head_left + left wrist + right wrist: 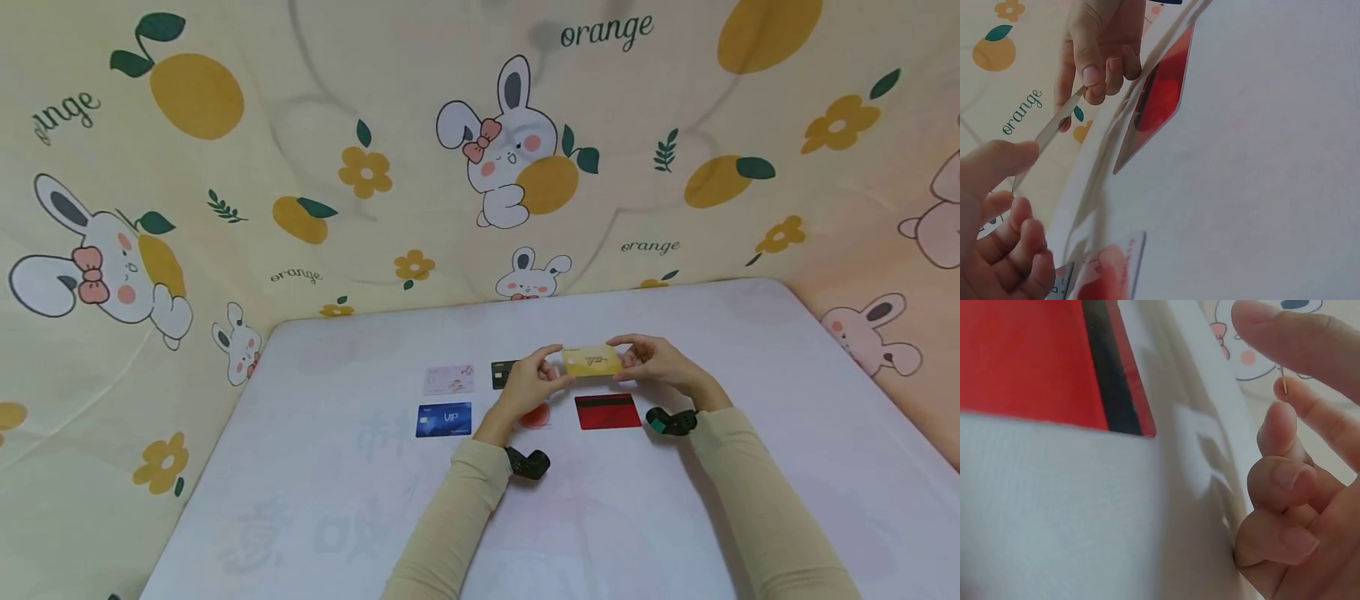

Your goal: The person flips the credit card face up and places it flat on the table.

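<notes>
A gold card (592, 361) is held up over the far part of the table, its printed face toward the head camera. My left hand (529, 383) pinches its left end between thumb and fingers. At the opposite end, my right hand (660, 362) grips it the same way. The left wrist view shows the card (1047, 136) almost edge-on, stretched between both hands. Just below it lies a red card (607, 412) with a dark stripe. Under my left hand, a black card (501, 374) and a card with a red round print (536, 416) are partly hidden.
Left of my hands, a pale pink card (449, 380) lies above a blue VIP card (444, 419). The white tabletop (337, 467) ends at a patterned curtain (300, 150) at the back and sides. Each wrist wears a dark camera.
</notes>
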### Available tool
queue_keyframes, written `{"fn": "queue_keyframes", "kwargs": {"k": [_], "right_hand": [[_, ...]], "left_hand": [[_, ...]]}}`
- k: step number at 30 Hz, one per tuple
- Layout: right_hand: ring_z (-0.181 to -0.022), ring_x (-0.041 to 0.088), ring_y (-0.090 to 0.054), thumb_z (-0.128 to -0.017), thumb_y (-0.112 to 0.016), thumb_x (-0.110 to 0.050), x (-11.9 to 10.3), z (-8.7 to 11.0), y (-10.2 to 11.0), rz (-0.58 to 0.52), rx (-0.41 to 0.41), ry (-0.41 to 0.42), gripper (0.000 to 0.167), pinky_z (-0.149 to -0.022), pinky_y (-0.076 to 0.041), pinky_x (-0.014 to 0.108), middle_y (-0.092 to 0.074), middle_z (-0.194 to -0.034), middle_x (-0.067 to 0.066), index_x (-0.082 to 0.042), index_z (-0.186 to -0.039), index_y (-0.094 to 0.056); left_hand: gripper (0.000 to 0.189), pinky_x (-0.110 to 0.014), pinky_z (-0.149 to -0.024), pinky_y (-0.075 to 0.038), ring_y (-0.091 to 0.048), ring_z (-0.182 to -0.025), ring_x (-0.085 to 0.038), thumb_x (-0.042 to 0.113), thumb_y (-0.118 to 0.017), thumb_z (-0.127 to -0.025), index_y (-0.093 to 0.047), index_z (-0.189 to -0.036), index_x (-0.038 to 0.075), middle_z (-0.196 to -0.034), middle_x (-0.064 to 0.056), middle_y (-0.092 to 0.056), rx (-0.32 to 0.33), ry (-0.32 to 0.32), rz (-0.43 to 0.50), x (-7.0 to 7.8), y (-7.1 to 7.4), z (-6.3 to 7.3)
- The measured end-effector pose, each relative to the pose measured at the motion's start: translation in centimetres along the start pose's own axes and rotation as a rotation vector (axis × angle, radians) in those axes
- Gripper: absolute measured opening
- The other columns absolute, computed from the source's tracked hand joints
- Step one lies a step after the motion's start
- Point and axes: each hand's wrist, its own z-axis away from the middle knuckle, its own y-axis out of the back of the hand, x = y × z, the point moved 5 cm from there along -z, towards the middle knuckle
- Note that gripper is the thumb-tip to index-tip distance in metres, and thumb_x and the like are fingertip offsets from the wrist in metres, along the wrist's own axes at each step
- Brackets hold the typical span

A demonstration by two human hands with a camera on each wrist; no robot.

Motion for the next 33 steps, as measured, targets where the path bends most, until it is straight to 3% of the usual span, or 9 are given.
{"fn": "queue_keyframes", "kwargs": {"k": [20, 28, 33], "right_hand": [[-0.066, 0.004, -0.045, -0.079, -0.078, -0.015, 1.1, -0.9, -0.5, 0.147, -0.016, -0.097, 0.066, -0.068, -0.037, 0.020, -0.050, -0.068, -0.004, 0.003, -0.135, -0.047], [-0.067, 0.005, -0.045, -0.081, -0.076, -0.014, 0.9, -0.9, -0.7, 0.128, -0.024, -0.134, 0.066, -0.066, -0.038, 0.019, -0.051, -0.070, -0.002, 0.004, -0.137, -0.045], [-0.066, 0.005, -0.045, -0.080, -0.077, -0.014, 1.1, -1.1, -0.7, 0.170, -0.012, -0.151, 0.066, -0.068, -0.036, 0.021, -0.052, -0.068, -0.004, 0.003, -0.136, -0.047]], "left_hand": [[0.054, -0.016, -0.066, -0.034, -0.038, -0.062, -0.004, 0.021, -0.074, -0.084, -0.056, -0.134, 0.011, -0.070, 0.005, -0.044, 0.019, 0.083, -0.099, -1.2, -0.7, -0.7], [0.052, -0.015, -0.060, -0.031, -0.039, -0.062, -0.003, 0.028, -0.073, -0.085, -0.057, -0.133, 0.015, -0.069, 0.006, -0.046, 0.003, 0.135, -0.205, -1.3, -0.6, -0.8], [0.052, -0.016, -0.057, -0.028, -0.038, -0.060, -0.004, 0.030, -0.073, -0.084, -0.057, -0.132, 0.019, -0.068, 0.009, -0.044, 0.002, 0.169, -0.236, -1.5, -0.8, -1.0]]}}
